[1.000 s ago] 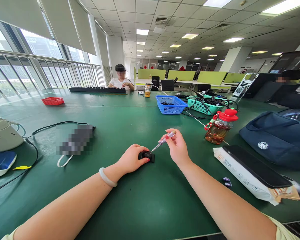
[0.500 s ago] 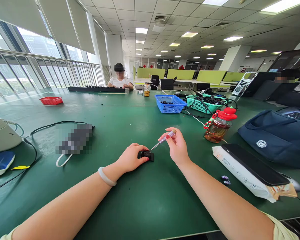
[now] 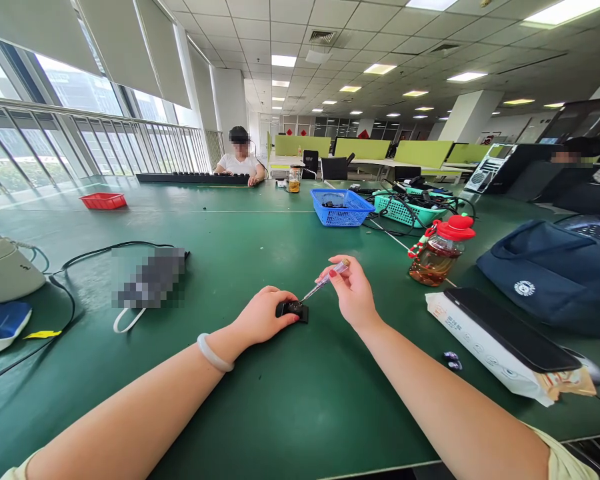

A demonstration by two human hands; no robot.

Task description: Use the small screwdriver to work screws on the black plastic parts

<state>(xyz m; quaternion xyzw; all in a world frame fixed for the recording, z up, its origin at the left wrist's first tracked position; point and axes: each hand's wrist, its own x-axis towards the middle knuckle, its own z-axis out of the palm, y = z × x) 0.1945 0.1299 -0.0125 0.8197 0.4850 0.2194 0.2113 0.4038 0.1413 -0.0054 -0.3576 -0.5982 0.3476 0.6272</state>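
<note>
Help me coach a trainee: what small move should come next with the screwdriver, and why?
Probably a slight twist of the screwdriver by the right hand: its tip rests on the small black part, which the left hand pins to the green table.

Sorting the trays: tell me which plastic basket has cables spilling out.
The teal basket, draped with black cables, beside the blue basket; the red basket lies apart.

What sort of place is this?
Likely an open-plan office doubling as a workshop: a green worktable, rows of partitioned desks behind, and a basket of cables. Right hand holds a screwdriver, left hand a black part.
</note>
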